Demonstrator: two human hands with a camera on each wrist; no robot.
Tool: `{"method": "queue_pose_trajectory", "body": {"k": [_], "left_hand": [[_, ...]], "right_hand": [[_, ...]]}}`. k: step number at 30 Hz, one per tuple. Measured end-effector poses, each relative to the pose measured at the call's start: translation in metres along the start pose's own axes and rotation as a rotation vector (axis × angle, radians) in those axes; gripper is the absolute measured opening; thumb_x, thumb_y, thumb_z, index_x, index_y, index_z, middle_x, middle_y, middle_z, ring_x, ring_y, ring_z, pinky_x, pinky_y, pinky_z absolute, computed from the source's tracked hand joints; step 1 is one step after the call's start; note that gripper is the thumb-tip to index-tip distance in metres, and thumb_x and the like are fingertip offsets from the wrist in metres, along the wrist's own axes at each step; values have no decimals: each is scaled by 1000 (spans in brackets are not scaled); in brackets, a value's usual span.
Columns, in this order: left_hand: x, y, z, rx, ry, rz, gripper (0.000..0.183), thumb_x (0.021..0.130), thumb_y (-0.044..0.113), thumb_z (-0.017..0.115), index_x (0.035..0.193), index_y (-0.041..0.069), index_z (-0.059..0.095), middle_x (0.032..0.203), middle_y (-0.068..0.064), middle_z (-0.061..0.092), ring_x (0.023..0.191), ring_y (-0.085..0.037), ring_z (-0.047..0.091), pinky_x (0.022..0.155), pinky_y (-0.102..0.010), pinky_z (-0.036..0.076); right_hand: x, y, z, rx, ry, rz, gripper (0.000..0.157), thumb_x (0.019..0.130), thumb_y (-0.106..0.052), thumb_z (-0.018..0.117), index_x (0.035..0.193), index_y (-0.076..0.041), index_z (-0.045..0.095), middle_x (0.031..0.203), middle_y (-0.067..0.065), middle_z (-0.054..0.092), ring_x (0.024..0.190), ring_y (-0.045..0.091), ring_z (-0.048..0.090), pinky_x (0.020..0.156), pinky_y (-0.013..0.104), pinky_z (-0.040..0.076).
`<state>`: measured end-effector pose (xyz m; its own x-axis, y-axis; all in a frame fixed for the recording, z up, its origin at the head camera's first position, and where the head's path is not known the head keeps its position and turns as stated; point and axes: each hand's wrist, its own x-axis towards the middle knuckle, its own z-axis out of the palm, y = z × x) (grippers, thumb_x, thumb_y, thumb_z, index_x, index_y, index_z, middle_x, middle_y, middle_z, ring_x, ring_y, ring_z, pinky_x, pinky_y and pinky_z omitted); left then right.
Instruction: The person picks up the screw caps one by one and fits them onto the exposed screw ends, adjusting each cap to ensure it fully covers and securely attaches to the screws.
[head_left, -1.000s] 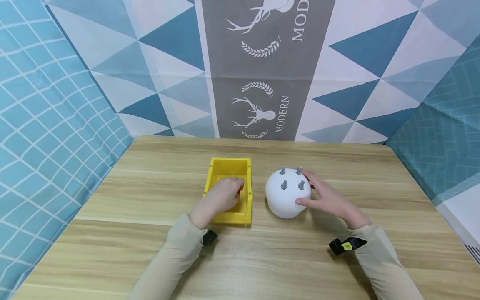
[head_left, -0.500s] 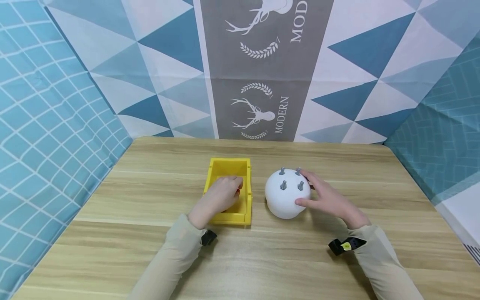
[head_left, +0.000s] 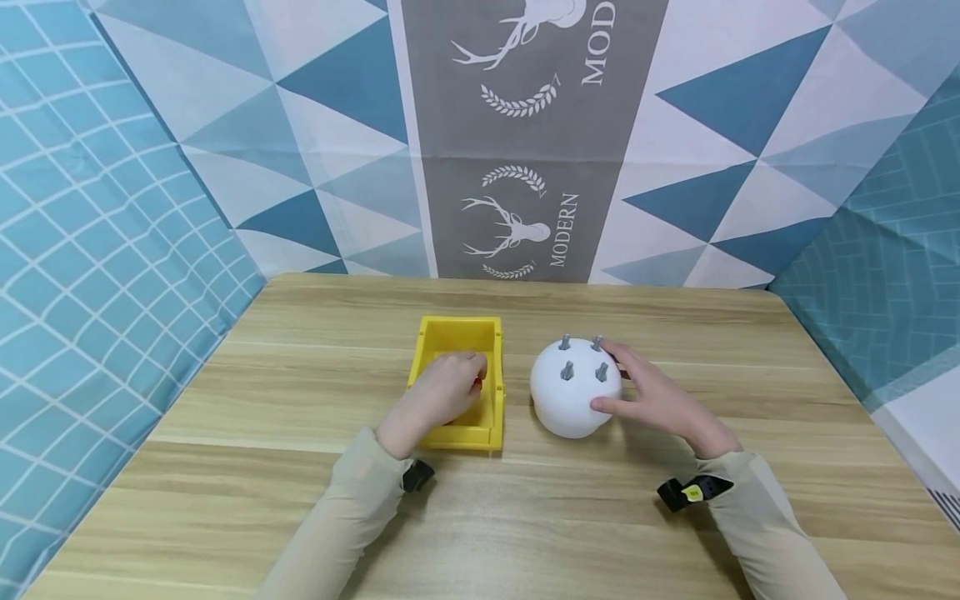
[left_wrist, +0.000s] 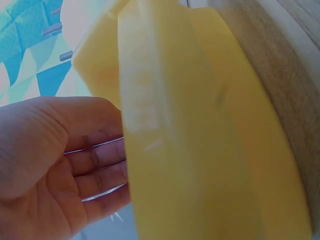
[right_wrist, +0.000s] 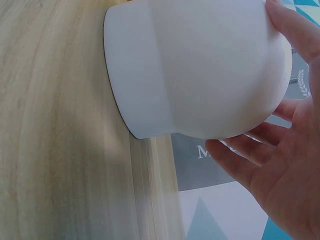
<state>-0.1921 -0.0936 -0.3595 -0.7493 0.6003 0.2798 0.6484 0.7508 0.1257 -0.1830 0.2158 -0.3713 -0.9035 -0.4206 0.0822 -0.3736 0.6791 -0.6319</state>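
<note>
A yellow bin (head_left: pixel 477 435) stands on the table in the head view. My left hand (head_left: pixel 447 385) reaches down into it, fingers bent, beside a small red thing (head_left: pixel 477 383). In the left wrist view the left fingertips are hidden behind the yellow bin wall (left_wrist: pixel 190 125), so I cannot tell whether they hold the red thing. Right of the bin sits a white rounded body (head_left: pixel 572 404) with several grey pegs (head_left: pixel 567 371) sticking up from its top. Thumb in front and fingers behind, my right hand (head_left: pixel 648 396) grips its right side; the right wrist view shows its smooth white wall (right_wrist: pixel 210 65).
The wood-grain table (head_left: pixel 480 525) carries the bin and the white body a hand's breadth or so apart. Behind it hangs a patterned cloth (head_left: pixel 517 150), with blue cloth (head_left: pixel 97 208) along the left side. Each wrist wears a black strap camera (head_left: pixel 678 493).
</note>
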Motion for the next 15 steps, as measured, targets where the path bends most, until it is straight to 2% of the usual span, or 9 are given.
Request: {"method": "queue_pose_trajectory", "body": {"k": [8,15], "left_hand": [[1,1,-1,-10,67,5,6,76,1,61,76,5,57,68,-1,53,61,-14,48,60,-27,44],[3,5,-4,-19,75,-29,5,79,4,61,77,7,58,69,0,54,61,-13,47,61,-26,44]], "right_hand": [[0,0,0,-5,6,-7,92,75,-45,69,143,-5,21,143,18,30,120,37,43,96,55,36],[0,0,1,4,1,-7,93,75,-46,69,143,-7,20,144,16,28,123,35,41,97,54,35]]}}
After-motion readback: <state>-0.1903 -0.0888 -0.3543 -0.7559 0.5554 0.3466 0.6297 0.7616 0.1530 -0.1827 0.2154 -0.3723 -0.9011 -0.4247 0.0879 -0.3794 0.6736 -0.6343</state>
